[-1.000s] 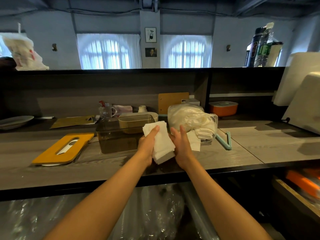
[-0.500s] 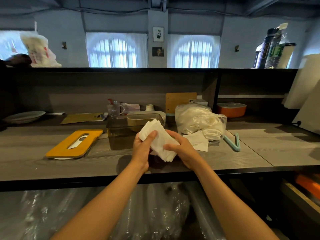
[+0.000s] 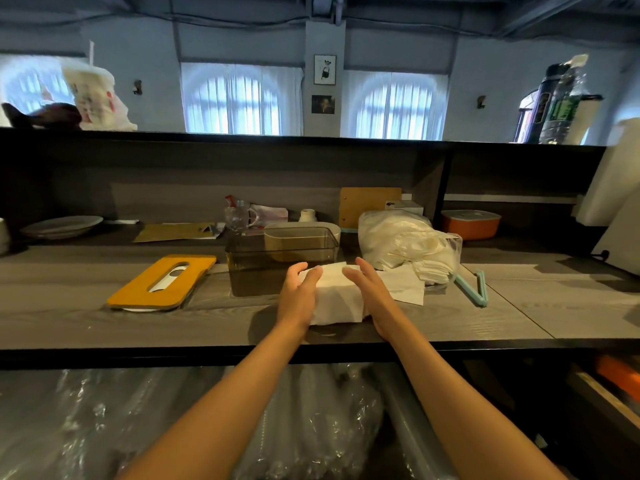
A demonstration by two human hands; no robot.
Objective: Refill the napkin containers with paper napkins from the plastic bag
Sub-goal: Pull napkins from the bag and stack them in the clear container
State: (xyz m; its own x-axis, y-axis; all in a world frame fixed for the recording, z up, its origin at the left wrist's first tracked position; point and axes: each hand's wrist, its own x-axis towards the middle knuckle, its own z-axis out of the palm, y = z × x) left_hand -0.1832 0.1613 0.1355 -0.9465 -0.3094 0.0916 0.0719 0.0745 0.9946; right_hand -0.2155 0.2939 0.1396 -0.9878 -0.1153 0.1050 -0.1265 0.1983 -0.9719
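A thick stack of white paper napkins [image 3: 337, 301] lies flat just above the counter's front edge, between my two hands. My left hand [image 3: 298, 297] holds its left side, fingers lying over the top. On the right side my right hand [image 3: 372, 294] cups it, fingertips on the far corner. Right behind the stack stands a smoky transparent napkin container [image 3: 258, 271], open at the top. Its yellow slotted lid [image 3: 162, 282] lies to the left. The clear plastic bag [image 3: 405, 242] with more napkins sits to the right, its mouth facing me.
A loose napkin [image 3: 405, 289] lies on the counter by the bag, next to a light blue clip [image 3: 474, 289]. Behind the container are a beige tub [image 3: 330, 226], a glass mug [image 3: 239, 216] and a plate [image 3: 62, 225]. An orange lidded box [image 3: 471, 223] sits at the back right.
The napkin stack was held up and tilted between my hands; now it is turned flat and lowered to the counter in front of the container, with both hands along its sides.
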